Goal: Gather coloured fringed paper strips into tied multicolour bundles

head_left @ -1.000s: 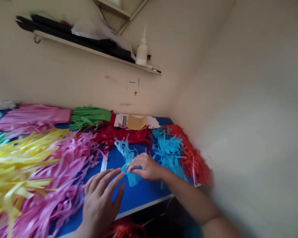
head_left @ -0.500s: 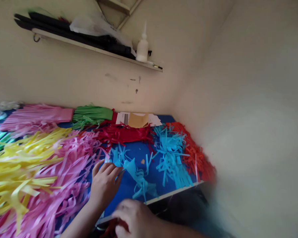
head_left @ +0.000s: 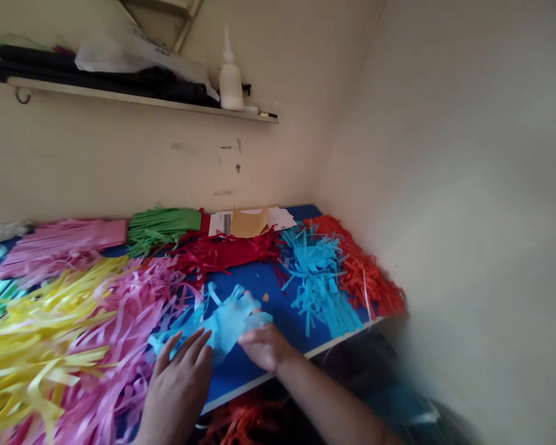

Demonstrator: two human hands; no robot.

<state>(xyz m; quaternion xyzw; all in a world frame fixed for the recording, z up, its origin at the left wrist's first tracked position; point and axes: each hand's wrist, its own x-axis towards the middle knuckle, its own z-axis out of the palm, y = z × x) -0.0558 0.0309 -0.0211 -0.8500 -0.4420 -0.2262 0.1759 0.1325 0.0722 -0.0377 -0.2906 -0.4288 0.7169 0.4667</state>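
A light-blue fringed tissue paper (head_left: pixel 227 324) lies partly unfolded on the blue tabletop (head_left: pixel 271 281), its cut strips pointing left and up. At its lower left edge is my left hand (head_left: pixel 180 380), back upward, fingers stretched and slightly apart. My right hand (head_left: pixel 266 346) grips the right end of the same paper, whose edge partly covers the fingers. To the right lies a pile of light-blue fringes (head_left: pixel 322 278). Behind the paper are dark red fringes (head_left: pixel 231 253).
Pink fringes (head_left: pixel 120 327) and yellow fringes (head_left: pixel 41 327) spread over the left side. Green fringes (head_left: pixel 167 222) and white papers (head_left: pixel 282 217) lie by the wall. Orange fringes (head_left: pixel 366 272) line the right edge. A shelf (head_left: pixel 134 96) above carries a white bottle (head_left: pixel 231 83).
My right hand has risen from below the table edge onto the light-blue paper. The paper has shifted left and spread flatter. My left hand has moved lower, and the view has turned right.
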